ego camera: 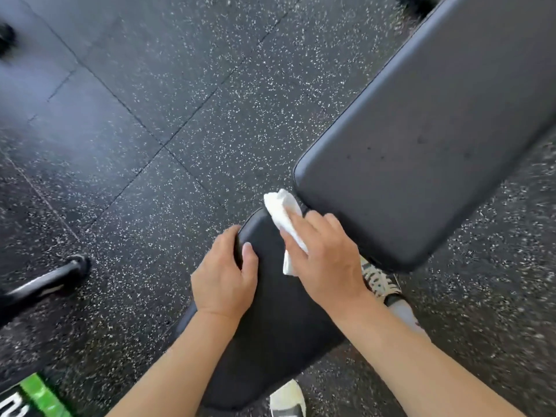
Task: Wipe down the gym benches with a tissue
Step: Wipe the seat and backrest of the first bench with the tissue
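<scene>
While left hand (224, 278) steadies seat pad (279, 326), right hand (326, 260) presses tissue (282, 209).

You have a white tissue (284, 219) on the black seat pad (270, 320), a dark grey back pad (436, 152) at upper right, black white-speckled flooring (180, 100), and a green strip (42, 397) lower left.

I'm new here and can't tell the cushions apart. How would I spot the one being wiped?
Find the long grey back pad at upper right. Just below its near end lies the shorter seat pad, where the right hand presses a white tissue and the left hand grips its edge. It is darker and narrower.
</scene>
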A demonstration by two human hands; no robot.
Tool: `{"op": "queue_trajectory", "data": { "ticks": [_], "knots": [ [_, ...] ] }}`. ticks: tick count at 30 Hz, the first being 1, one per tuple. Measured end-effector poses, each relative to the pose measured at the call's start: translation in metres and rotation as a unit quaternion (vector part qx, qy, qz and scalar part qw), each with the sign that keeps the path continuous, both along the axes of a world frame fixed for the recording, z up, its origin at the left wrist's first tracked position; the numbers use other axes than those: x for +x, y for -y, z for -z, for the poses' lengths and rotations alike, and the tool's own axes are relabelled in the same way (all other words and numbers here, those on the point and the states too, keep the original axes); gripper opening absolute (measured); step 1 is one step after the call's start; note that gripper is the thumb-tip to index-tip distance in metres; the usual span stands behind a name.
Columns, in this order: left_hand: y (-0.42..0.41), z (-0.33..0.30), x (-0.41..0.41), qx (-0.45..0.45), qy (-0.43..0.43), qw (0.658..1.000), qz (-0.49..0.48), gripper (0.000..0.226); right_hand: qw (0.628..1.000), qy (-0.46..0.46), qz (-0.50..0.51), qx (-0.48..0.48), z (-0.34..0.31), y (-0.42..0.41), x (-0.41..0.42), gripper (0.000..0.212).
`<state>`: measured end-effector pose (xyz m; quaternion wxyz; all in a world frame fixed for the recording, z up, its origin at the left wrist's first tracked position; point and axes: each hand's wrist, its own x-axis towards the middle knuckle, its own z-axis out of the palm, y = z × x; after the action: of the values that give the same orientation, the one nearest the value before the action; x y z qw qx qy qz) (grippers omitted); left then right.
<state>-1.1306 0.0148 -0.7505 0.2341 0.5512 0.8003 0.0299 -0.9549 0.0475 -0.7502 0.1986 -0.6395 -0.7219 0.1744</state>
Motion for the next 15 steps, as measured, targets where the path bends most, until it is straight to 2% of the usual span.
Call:
{"op": "queue_trajectory", "data": {
  "ticks": [2, 5, 9, 12, 15],
  "knots": [
    [0.001, -0.002, 0.0, 0.017, 0.014, 0.998, 0.05, 0.061, 0.999, 0.004, 0.045, -0.004, 0.0, 0.027, 0.014, 0.035],
    [-0.001, -0.007, 0.0, 0.051, 0.036, 0.983, 0.175, 0.073, 0.995, 0.007, 0.097, -0.01, -0.001, 0.065, 0.031, 0.036],
    [-0.005, -0.008, 0.007, 0.098, -0.01, 0.928, 0.359, 0.065, 0.989, 0.024, 0.148, -0.008, -0.011, 0.106, 0.039, 0.031],
    [0.01, -0.006, 0.023, 0.084, -0.044, 0.911, 0.401, 0.069, 0.987, 0.007, 0.162, -0.013, -0.016, 0.138, 0.042, 0.03],
    [0.024, 0.002, 0.027, 0.112, -0.059, 0.906, 0.404, 0.071, 0.986, -0.045, 0.155, -0.05, -0.017, 0.177, 0.03, 0.033]
  ]
}}
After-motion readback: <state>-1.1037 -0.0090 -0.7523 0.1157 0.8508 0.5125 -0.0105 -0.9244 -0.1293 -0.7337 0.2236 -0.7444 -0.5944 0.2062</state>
